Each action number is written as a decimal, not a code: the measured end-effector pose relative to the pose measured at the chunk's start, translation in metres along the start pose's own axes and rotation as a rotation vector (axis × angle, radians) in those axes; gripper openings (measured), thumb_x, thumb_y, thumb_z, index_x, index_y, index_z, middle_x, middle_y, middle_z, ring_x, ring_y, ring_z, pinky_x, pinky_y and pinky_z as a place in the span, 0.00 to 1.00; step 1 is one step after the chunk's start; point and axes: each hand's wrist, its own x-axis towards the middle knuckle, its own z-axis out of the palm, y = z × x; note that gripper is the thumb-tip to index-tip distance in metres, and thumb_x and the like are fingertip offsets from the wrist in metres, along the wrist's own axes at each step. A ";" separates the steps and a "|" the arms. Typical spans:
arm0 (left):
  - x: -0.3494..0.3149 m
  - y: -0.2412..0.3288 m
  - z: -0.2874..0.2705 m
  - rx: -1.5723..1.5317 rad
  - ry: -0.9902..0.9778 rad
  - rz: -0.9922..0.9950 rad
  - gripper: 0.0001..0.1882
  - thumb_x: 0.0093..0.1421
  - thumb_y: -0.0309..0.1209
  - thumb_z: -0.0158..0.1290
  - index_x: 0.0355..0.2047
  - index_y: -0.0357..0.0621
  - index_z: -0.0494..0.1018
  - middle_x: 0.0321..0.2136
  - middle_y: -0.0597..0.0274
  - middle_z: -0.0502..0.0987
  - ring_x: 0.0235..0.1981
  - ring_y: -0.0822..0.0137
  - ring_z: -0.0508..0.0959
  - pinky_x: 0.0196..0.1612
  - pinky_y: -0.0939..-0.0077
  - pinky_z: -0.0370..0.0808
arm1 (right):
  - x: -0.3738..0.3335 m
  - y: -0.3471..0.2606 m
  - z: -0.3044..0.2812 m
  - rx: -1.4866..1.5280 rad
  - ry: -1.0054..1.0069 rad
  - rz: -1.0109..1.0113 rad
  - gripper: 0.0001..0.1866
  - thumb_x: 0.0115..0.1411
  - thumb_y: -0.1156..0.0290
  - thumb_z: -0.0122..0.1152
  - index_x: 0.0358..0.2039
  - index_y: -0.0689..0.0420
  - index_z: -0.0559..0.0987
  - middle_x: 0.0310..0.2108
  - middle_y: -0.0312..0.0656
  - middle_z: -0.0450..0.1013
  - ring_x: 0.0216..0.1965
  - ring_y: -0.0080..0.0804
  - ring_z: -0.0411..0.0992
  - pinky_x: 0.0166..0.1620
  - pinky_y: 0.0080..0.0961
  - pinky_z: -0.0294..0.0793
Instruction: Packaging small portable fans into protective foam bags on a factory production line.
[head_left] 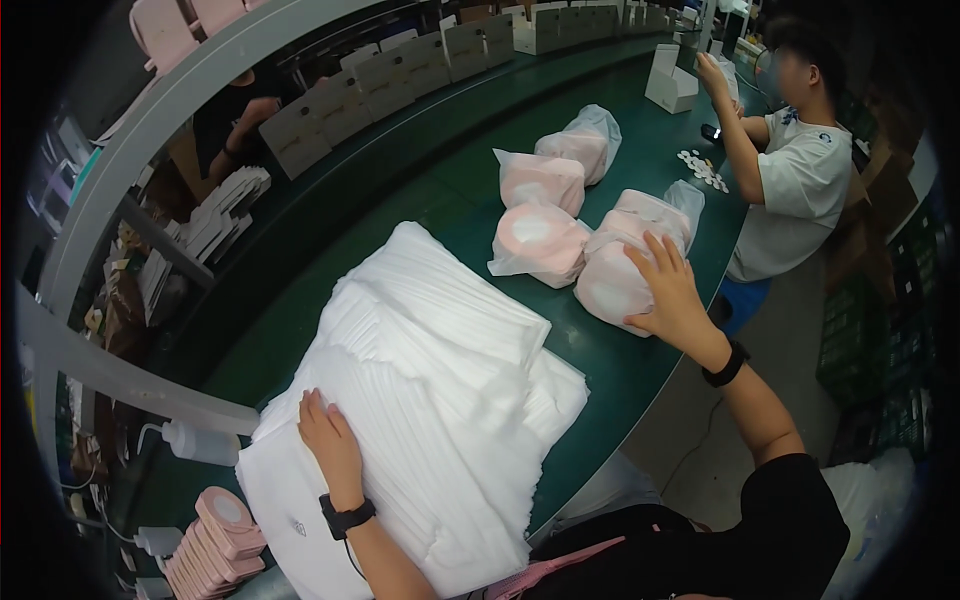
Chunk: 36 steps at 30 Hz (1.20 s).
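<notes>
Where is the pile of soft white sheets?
The pile lies lower centre in the head view, on the green tabletop, the left hand on its left side, nearer the person than the pink item in translucent wrapping at the right hand.

Both the left hand (332,445) and the right hand (675,305) are ungloved, with slender fingers (652,258) and no rings visible. The left wrist wears a black wristband (347,516) with a squarish, raised dark module; a thin dark cable (355,560) runs from it along the forearm. A matching black wristband (727,364) circles the right wrist, its boxy module likewise plain and dark. Both forearms are uncovered. The upper garment is a plain black short-sleeved top (690,570), its loose right sleeve (795,500) ending near the elbow. Across its front lies a long, narrow pink strip (570,565), its material unclear.
</notes>
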 end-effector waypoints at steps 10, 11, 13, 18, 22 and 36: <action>0.000 0.000 0.001 0.008 -0.005 -0.015 0.20 0.63 0.32 0.38 0.53 0.36 0.61 0.56 0.44 0.61 0.59 0.49 0.58 0.62 0.52 0.48 | 0.077 0.097 0.030 -0.002 0.043 -0.034 0.54 0.29 0.66 0.75 0.60 0.43 0.59 0.62 0.49 0.50 0.63 0.57 0.47 0.57 0.47 0.62; 0.000 0.001 0.002 0.004 -0.010 -0.017 0.20 0.63 0.32 0.39 0.53 0.36 0.62 0.56 0.44 0.61 0.59 0.48 0.58 0.62 0.51 0.48 | 0.091 0.112 0.031 -0.024 0.040 -0.019 0.54 0.29 0.66 0.75 0.60 0.42 0.58 0.62 0.48 0.50 0.63 0.56 0.47 0.57 0.47 0.62; -0.002 -0.003 0.005 0.009 0.010 -0.017 0.20 0.63 0.32 0.39 0.53 0.36 0.62 0.56 0.44 0.61 0.59 0.48 0.58 0.62 0.49 0.48 | 0.111 0.134 0.038 -0.039 0.048 -0.024 0.55 0.28 0.66 0.75 0.60 0.42 0.57 0.63 0.48 0.50 0.63 0.55 0.47 0.57 0.48 0.61; -0.004 -0.006 0.012 0.012 0.040 -0.013 0.20 0.62 0.32 0.41 0.53 0.36 0.62 0.56 0.43 0.61 0.59 0.47 0.58 0.61 0.46 0.48 | 0.151 0.135 0.049 -0.262 0.072 0.004 0.53 0.30 0.65 0.75 0.60 0.49 0.57 0.63 0.47 0.49 0.64 0.52 0.47 0.57 0.49 0.60; -0.010 -0.020 0.014 0.027 0.125 0.005 0.20 0.60 0.32 0.43 0.51 0.36 0.64 0.53 0.44 0.63 0.56 0.49 0.61 0.58 0.44 0.53 | 0.151 0.072 0.067 -0.132 0.386 -0.135 0.31 0.44 0.67 0.67 0.50 0.57 0.66 0.53 0.47 0.63 0.53 0.47 0.62 0.48 0.41 0.66; -0.007 -0.007 0.023 0.050 0.147 -0.103 0.21 0.62 0.35 0.41 0.51 0.35 0.62 0.56 0.44 0.60 0.59 0.47 0.56 0.60 0.44 0.49 | 0.169 0.046 0.133 1.089 -0.635 0.040 0.40 0.51 0.52 0.64 0.56 0.66 0.61 0.47 0.47 0.67 0.43 0.35 0.68 0.43 0.28 0.70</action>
